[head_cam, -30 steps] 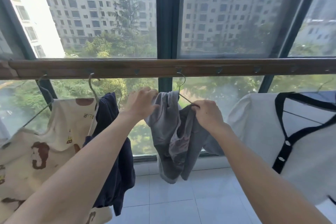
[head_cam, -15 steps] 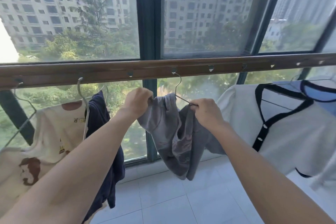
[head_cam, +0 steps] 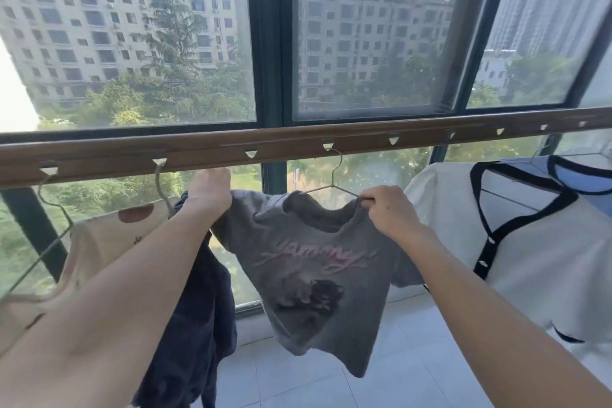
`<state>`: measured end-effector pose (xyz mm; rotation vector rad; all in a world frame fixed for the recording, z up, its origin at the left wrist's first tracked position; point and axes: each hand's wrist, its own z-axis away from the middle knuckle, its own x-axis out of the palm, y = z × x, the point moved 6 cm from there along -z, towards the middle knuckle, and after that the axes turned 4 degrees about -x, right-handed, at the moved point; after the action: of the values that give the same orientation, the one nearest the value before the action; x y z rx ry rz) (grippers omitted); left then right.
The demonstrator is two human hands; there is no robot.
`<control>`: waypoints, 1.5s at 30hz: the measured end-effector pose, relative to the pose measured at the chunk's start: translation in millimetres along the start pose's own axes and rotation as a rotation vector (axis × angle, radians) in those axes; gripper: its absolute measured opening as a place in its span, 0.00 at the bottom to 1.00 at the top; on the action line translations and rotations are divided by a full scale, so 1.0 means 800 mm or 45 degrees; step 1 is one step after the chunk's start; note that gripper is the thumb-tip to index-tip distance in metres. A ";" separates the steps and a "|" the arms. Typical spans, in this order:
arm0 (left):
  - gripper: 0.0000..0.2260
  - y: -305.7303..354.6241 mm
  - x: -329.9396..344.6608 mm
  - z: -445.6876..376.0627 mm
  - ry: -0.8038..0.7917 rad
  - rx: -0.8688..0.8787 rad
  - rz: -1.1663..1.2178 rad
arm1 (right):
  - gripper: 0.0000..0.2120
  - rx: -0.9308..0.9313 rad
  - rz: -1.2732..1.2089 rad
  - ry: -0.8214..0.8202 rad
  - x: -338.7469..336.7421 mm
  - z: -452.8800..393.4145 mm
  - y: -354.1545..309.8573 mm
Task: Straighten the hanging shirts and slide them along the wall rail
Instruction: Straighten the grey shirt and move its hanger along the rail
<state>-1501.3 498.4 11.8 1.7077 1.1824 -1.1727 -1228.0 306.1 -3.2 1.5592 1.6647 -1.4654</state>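
A small grey shirt (head_cam: 314, 272) with pink lettering hangs spread flat on a wire hanger (head_cam: 331, 175) hooked into a notch of the brown wall rail (head_cam: 298, 142). My left hand (head_cam: 208, 192) grips the shirt's left shoulder just under the rail. My right hand (head_cam: 390, 212) pinches the right shoulder together with the hanger's end. Left of it hang a dark navy garment (head_cam: 198, 325) and a cream shirt with brown patches (head_cam: 99, 242). On the right hangs a white shirt with black trim (head_cam: 530, 258).
A blue garment (head_cam: 583, 175) peeks out behind the white shirt at the far right. Large windows with dark frames (head_cam: 268, 43) stand behind the rail. White floor tiles (head_cam: 414, 358) lie below. Several unused notches run along the rail to the right.
The grey shirt was bunched up on its hanger; now it is pulled wide and flat, its print facing me. My hands have moved apart to its shoulders.
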 end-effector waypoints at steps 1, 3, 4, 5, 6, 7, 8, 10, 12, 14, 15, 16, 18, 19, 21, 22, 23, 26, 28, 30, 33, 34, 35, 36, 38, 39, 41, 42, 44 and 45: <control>0.11 0.008 0.004 0.004 -0.032 0.061 -0.015 | 0.11 -0.001 -0.004 0.004 0.001 -0.001 0.001; 0.16 0.035 0.015 0.011 -0.077 0.265 0.046 | 0.11 -0.005 -0.010 0.016 0.004 -0.001 0.002; 0.18 0.048 0.019 0.015 -0.114 0.352 0.135 | 0.11 -0.009 -0.009 0.031 0.005 -0.001 0.000; 0.18 0.061 0.020 0.019 -0.150 0.428 0.232 | 0.10 -0.012 -0.013 0.056 0.004 -0.001 0.000; 0.16 0.072 0.021 0.022 -0.183 0.499 0.287 | 0.09 -0.011 -0.023 0.087 0.002 -0.001 -0.001; 0.14 0.080 0.022 0.027 -0.214 0.552 0.309 | 0.08 -0.008 -0.037 0.119 -0.001 -0.001 -0.001; 0.12 0.085 0.024 0.029 -0.233 0.584 0.325 | 0.07 -0.001 -0.046 0.146 -0.005 -0.001 -0.001; 0.09 0.089 0.027 0.033 -0.256 0.612 0.347 | 0.05 0.012 -0.055 0.192 -0.012 0.003 0.000; 0.07 0.093 0.028 0.038 -0.194 0.623 0.336 | 0.05 0.013 -0.071 0.217 -0.017 0.008 0.003; 0.04 0.096 0.027 0.041 -0.102 0.613 0.308 | 0.05 0.014 -0.068 0.218 -0.020 0.012 0.006; 0.06 0.099 0.027 0.042 -0.072 0.611 0.297 | 0.05 0.014 -0.065 0.218 -0.022 0.013 0.008; 0.09 0.102 0.029 0.043 -0.056 0.620 0.281 | 0.05 0.014 -0.062 0.216 -0.023 0.014 0.010; 0.12 0.108 0.031 0.045 -0.069 0.627 0.242 | 0.07 0.006 -0.041 0.203 -0.026 0.017 0.014; 0.12 0.109 0.030 0.044 -0.081 0.618 0.225 | 0.08 -0.001 -0.025 0.189 -0.027 0.019 0.016; 0.11 0.106 0.022 0.037 -0.039 0.571 0.237 | 0.09 -0.020 0.000 0.149 -0.026 0.022 0.018; 0.11 0.104 0.016 0.031 0.020 0.540 0.277 | 0.10 -0.033 0.019 0.124 -0.026 0.023 0.019; 0.11 0.101 0.007 0.027 0.095 0.509 0.325 | 0.11 -0.046 0.033 0.100 -0.025 0.024 0.019; 0.09 0.102 -0.017 0.018 0.321 0.446 0.401 | 0.12 -0.087 0.029 0.046 -0.021 0.025 0.019; 0.11 0.111 -0.018 0.014 0.266 0.435 0.392 | 0.13 -0.097 0.012 0.036 -0.018 0.026 0.019; 0.17 0.120 0.005 0.011 -0.089 0.489 0.303 | 0.13 -0.105 0.019 0.059 -0.017 0.028 0.018; 0.20 0.108 0.032 0.017 -0.448 0.496 0.332 | 0.11 -0.077 0.050 0.105 -0.021 0.027 0.019; 0.20 0.101 0.036 0.018 -0.488 0.472 0.380 | 0.11 -0.072 0.053 0.124 -0.023 0.026 0.020; 0.20 0.094 0.040 0.021 -0.536 0.452 0.395 | 0.10 -0.068 0.052 0.139 -0.024 0.026 0.020; 0.21 0.088 0.044 0.024 -0.597 0.444 0.372 | 0.10 -0.064 0.052 0.154 -0.024 0.025 0.021; 0.20 0.078 0.055 0.030 -0.707 0.467 0.257 | 0.11 -0.048 0.053 0.184 -0.024 0.025 0.022; 0.21 0.076 0.060 0.032 -0.722 0.480 0.210 | 0.11 -0.036 0.052 0.194 -0.025 0.025 0.023; 0.22 0.073 0.067 0.035 -0.676 0.480 0.166 | 0.12 -0.034 0.051 0.205 -0.026 0.024 0.020; 0.21 0.073 0.069 0.035 -0.639 0.480 0.145 | 0.12 -0.033 0.056 0.210 -0.027 0.024 0.020; 0.15 0.076 0.075 0.039 -0.540 0.484 0.121 | 0.12 -0.026 0.068 0.218 -0.029 0.025 0.021; 0.10 0.076 0.078 0.039 -0.482 0.474 0.105 | 0.11 -0.023 0.068 0.226 -0.030 0.026 0.022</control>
<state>-1441.8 468.4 -52.6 1.6748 0.6873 -1.6530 -1212.3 273.5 2.8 1.7542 1.7137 -1.3150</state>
